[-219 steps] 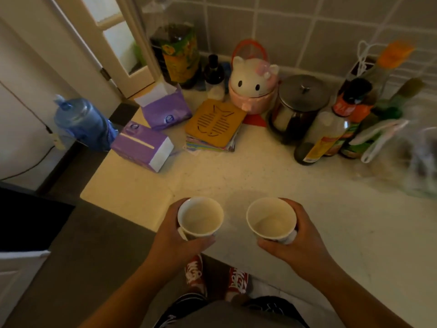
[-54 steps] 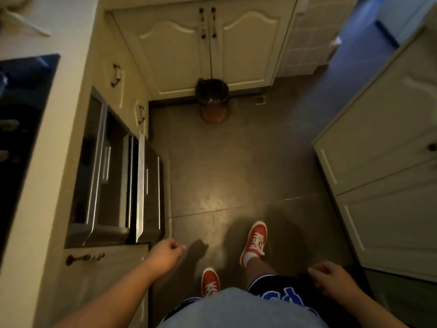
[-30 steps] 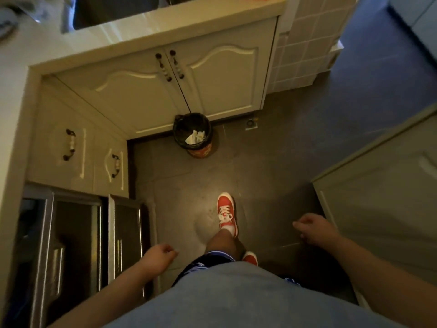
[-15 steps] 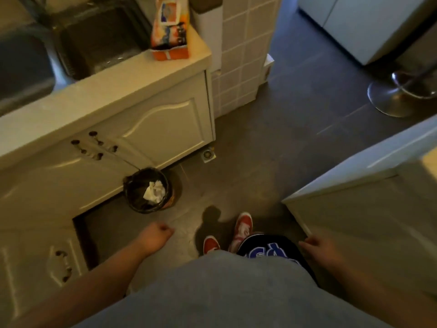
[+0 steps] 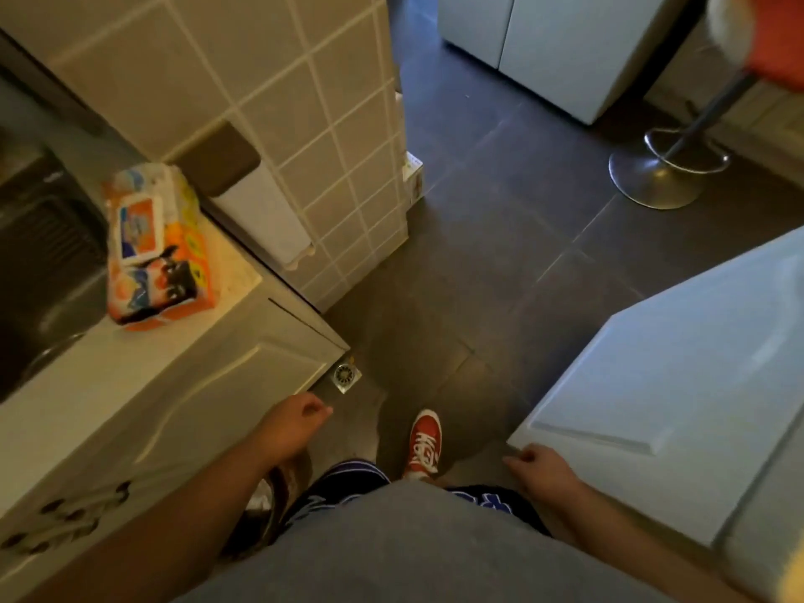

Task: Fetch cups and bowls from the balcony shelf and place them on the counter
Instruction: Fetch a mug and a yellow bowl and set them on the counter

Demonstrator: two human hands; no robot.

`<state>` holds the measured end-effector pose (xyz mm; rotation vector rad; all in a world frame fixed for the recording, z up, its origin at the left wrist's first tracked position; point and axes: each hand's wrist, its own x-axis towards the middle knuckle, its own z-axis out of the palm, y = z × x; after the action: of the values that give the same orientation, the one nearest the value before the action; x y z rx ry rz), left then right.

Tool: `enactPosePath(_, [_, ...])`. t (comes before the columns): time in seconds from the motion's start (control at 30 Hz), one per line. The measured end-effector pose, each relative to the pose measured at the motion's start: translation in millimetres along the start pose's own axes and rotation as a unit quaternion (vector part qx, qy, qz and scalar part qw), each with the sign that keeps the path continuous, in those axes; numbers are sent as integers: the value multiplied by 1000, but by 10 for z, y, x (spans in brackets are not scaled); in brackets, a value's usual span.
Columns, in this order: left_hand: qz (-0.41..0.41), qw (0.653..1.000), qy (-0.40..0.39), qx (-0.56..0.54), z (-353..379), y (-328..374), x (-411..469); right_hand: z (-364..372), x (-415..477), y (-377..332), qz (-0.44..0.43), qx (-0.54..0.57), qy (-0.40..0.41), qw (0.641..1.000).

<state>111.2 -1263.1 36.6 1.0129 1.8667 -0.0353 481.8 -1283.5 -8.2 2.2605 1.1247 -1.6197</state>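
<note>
No cup, bowl or balcony shelf is in view. My left hand (image 5: 292, 426) hangs low in front of the cream cabinet door, fingers loosely curled, holding nothing. My right hand (image 5: 541, 468) hangs beside the white cabinet front (image 5: 678, 385) on the right, fingers curled in, also with nothing in it. A counter (image 5: 108, 376) with a sink runs along the left.
An orange wipes pack (image 5: 154, 250) lies on the counter by the dark sink (image 5: 39, 263). A tiled pillar (image 5: 304, 124) stands ahead on the left. Dark floor tiles lead forward past a bar stool base (image 5: 661, 171) and white cupboards (image 5: 552, 41). A floor drain (image 5: 346, 375) sits near my red shoe (image 5: 424, 443).
The two cups held over the counter earlier are gone from my hands. I have turned and walked along the kitchen; the bin has slid under my left arm and the passage past the pillar has come into view.
</note>
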Motion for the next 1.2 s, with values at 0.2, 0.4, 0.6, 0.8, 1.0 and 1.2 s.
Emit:
enactPosePath(0.2, [-60,997,-19,52,-370,116,432,-241,420,-1153,13,153,-39,987])
enactPosePath(0.4, [-51,991,-80,99,-676,794,1265,-1149,1033,-2179,-55,147,5,988])
enactPosePath(0.6, [-4,990,-119,73,-848,2171,2303,-1995,1423,-2348,-10,150,58,987])
enactPosePath(0.8, [90,978,-142,123,-1060,3840,2946,-2592,1618,-1926,86,178,114,974])
enactPosePath(1.0, [163,958,-143,187,-1064,5157,3442,-3196,2036,-1652,139,196,96,966])
enactPosePath(1.2, [103,970,-128,180,-1142,5780,3767,-4092,2720,-1915,129,143,52,980])
